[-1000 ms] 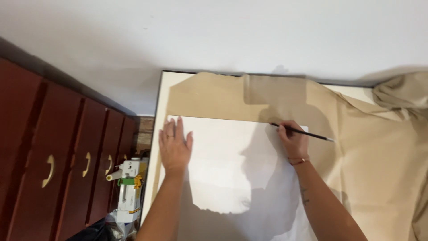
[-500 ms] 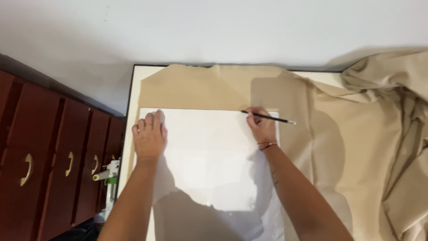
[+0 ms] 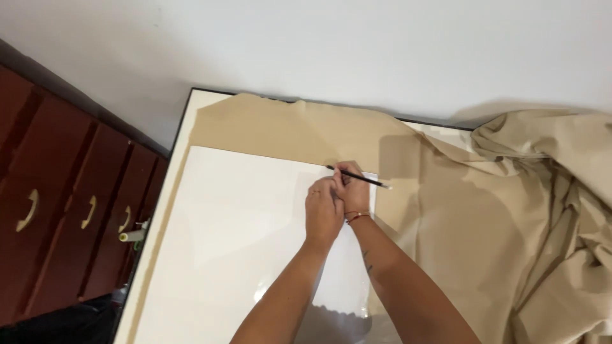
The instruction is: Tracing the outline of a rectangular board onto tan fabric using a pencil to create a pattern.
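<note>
1. Right hand [image 3: 352,185] grips a thin dark pencil [image 3: 357,176], tip pointing left, at the far right edge of the white sheet [image 3: 242,236].
2. Left hand [image 3: 324,207] lies loosely curled on the sheet, touching the right hand; nothing in it.
3. No marks visible on the sheet, so the marking looks barely started.
4. Sheet lies on tan cloth [image 3: 459,216] over the worktop [image 3: 167,191]; cloth is bunched up at right.

A home room: wooden dresser [image 3: 64,210], plain wall [image 3: 331,44].

Thin black pencil [image 3: 358,177] lying near-flat over white sheet [image 3: 242,216].
</note>
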